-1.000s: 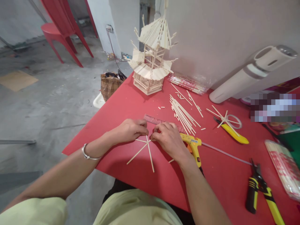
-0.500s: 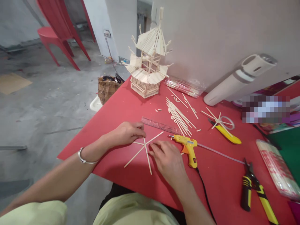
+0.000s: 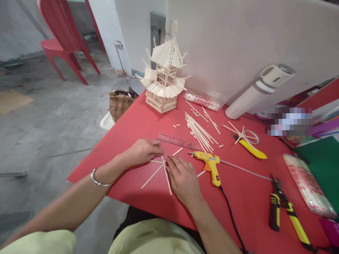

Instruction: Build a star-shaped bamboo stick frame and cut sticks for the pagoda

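Note:
Several thin wooden sticks (image 3: 156,171) lie crossed like a star on the red table (image 3: 143,121) in front of me. My left hand (image 3: 144,151) is curled, its fingertips pinching the sticks where they cross. My right hand (image 3: 182,176) lies flat just to the right of the crossing, fingers stretched out, tips touching the sticks. A yellow glue gun (image 3: 209,163) lies on the table right beside my right hand, nozzle pointing left, its black cord running toward me.
A clear ruler (image 3: 180,141) and a loose pile of sticks (image 3: 200,131) lie beyond my hands. A stick pagoda model (image 3: 162,84) stands at the far edge. A yellow cutter (image 3: 250,150), pliers (image 3: 286,210), a white tube (image 3: 259,92) and stick packets (image 3: 307,185) lie to the right.
My right hand let go of its pinch at the crossing, drew back toward me, then slid forward so its fingertips touch the sticks again. My left hand stayed put.

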A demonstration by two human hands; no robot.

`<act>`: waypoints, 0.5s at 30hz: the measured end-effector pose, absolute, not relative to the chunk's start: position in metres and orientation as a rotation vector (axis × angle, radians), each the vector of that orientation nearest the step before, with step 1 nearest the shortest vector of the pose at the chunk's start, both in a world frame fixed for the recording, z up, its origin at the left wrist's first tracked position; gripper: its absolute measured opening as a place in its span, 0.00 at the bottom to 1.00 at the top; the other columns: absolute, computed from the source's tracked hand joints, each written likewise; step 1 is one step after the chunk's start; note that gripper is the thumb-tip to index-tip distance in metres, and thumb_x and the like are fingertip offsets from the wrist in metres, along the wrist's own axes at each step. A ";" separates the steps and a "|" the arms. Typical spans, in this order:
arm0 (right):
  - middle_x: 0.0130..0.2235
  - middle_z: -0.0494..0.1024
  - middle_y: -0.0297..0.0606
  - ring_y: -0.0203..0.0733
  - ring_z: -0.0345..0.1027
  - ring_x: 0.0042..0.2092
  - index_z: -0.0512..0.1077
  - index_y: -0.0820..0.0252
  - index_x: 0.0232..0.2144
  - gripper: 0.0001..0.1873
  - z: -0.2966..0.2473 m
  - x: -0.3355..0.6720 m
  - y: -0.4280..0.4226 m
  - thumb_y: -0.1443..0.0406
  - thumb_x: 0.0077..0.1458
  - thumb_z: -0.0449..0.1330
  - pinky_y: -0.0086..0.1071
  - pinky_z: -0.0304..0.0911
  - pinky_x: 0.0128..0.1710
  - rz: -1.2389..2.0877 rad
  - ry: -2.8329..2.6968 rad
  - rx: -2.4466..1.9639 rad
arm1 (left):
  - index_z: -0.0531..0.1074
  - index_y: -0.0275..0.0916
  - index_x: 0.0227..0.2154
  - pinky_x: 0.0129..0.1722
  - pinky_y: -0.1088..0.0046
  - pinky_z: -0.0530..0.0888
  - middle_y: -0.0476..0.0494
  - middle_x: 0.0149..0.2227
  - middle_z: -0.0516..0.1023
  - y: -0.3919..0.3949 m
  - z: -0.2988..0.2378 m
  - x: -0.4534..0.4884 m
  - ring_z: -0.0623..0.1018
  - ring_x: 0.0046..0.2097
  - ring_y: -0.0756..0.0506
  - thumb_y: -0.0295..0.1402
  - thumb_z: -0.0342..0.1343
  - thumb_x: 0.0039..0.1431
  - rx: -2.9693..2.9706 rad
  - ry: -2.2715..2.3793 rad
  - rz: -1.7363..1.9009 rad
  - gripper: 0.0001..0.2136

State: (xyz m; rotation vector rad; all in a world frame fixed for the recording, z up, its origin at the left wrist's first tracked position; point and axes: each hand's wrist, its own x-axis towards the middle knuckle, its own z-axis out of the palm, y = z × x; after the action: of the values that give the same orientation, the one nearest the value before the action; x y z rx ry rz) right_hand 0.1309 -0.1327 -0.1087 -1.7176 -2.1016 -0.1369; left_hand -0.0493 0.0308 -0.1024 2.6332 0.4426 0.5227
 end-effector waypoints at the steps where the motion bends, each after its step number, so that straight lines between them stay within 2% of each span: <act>1: 0.55 0.79 0.46 0.48 0.71 0.53 0.74 0.63 0.54 0.16 -0.109 0.131 -0.133 0.67 0.70 0.51 0.42 0.62 0.52 -0.135 -2.101 -1.715 | 0.81 0.43 0.36 0.33 0.80 0.66 0.48 0.33 0.77 0.031 -0.103 -0.049 0.75 0.31 0.53 0.31 0.49 0.69 2.641 0.443 0.529 0.14; 15: 0.55 0.79 0.46 0.47 0.71 0.54 0.75 0.61 0.54 0.16 -0.110 0.131 -0.130 0.66 0.70 0.52 0.41 0.62 0.53 -0.115 -2.097 -1.705 | 0.82 0.43 0.37 0.30 0.79 0.65 0.47 0.31 0.77 0.029 -0.104 -0.051 0.75 0.30 0.53 0.31 0.49 0.70 2.695 0.467 0.578 0.14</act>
State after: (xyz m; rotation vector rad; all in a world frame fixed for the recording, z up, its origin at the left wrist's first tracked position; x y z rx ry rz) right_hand 0.1315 -0.1302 -0.1096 -1.7054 -2.0966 -0.1149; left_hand -0.0508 0.0287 -0.1042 2.6954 0.4666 0.5781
